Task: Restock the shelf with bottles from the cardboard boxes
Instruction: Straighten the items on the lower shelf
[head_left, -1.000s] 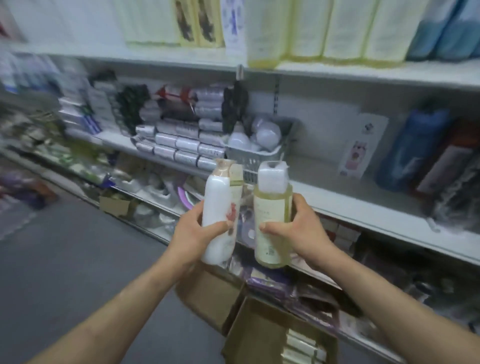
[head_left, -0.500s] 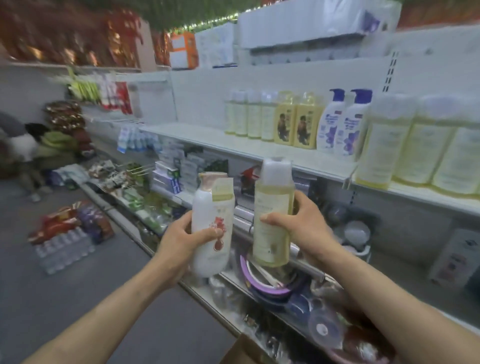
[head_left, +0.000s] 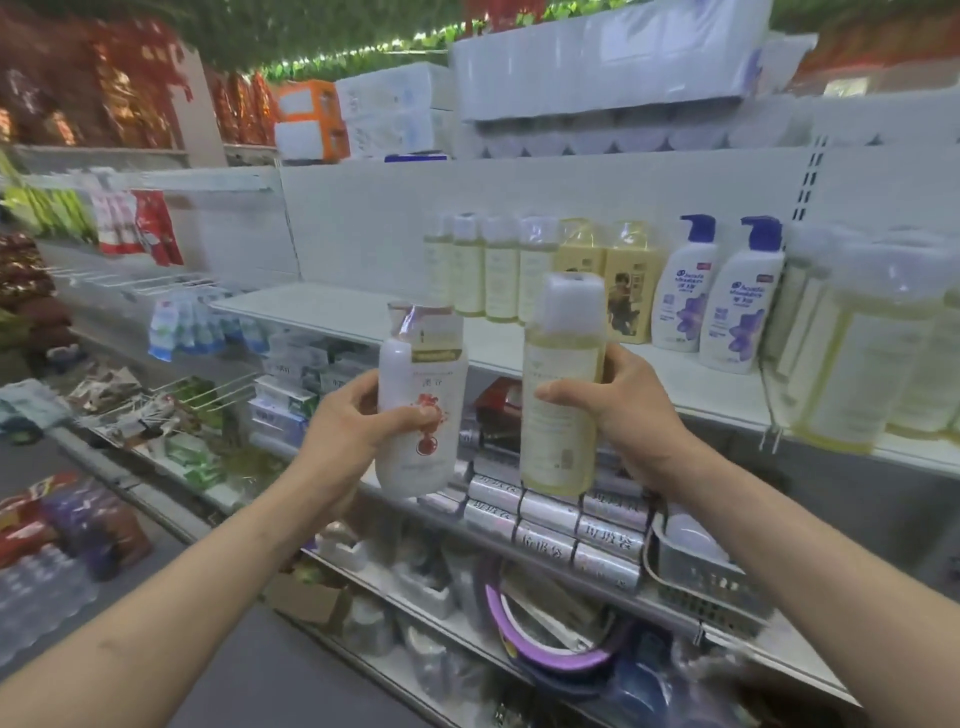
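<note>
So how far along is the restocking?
Partly done: a row of bottles already stands on the shelf. In hand: the left hand holds a white bottle, the right hand a yellow bottle, both held before it. Left: both need placing; the shelf's left stretch is bare. How much stock remains cannot be seen.

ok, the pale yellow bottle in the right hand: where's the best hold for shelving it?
Mid-body, from its right side, as the right hand grips the pale yellow bottle now. It is near upright, tall and straight-walled, so a hand wraps it well; a hold on the cap would likely let the long body swing. That probably leaves the base free to land on the shelf.
</note>
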